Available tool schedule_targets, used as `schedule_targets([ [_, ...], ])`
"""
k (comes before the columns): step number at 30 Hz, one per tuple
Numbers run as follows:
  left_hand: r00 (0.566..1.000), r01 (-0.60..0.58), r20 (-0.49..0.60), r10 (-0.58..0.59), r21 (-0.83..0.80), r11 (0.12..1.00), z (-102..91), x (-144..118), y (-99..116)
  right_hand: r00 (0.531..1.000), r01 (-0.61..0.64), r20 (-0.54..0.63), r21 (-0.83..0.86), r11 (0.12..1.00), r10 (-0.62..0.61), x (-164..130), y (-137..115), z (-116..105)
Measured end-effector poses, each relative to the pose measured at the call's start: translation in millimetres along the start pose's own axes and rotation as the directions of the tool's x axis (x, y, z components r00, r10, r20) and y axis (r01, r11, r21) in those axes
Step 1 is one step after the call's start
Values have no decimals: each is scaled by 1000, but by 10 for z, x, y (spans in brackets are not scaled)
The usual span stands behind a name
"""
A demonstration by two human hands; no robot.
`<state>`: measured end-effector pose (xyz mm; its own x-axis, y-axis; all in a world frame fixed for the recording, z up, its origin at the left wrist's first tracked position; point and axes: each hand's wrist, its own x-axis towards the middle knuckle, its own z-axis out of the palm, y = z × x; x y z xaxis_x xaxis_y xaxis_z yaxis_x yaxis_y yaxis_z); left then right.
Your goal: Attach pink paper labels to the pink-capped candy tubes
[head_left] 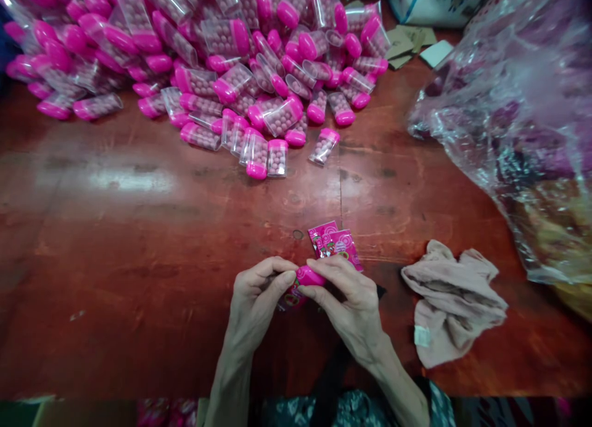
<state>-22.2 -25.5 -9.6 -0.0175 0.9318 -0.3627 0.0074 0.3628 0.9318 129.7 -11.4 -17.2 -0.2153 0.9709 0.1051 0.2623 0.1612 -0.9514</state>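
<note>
Close to the table's front edge, my left hand (252,300) and my right hand (354,297) pinch a small candy container (311,276) between thumbs and fingers. Its glossy pink cap points up and right, while a printed pink wrapper shows at its lower left. Fingers hide most of its body. Just beyond my right fingers lie a few flat printed pink wrappers (343,247), partly overlapping. Farther back is a large heap of clear containers (283,115) with pink caps, filled with small pale pink balls.
A crumpled beige cloth (456,303) lies right of my right hand. A big clear plastic bag (513,106) covers the table's right side. Cardboard pieces (407,44) sit at the back beside the heap. The reddish wooden table (115,260) extends left.
</note>
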Motion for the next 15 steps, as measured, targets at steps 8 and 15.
schedule_targets([
  [8,996,-83,-35,83,-8,996,80,-2,59,999,3,50,23,1000,-4,38,-35,-10],
  [15,995,-93,-27,92,-22,995,62,-4,40,992,-67,114,57,996,61,45,-55,-19],
])
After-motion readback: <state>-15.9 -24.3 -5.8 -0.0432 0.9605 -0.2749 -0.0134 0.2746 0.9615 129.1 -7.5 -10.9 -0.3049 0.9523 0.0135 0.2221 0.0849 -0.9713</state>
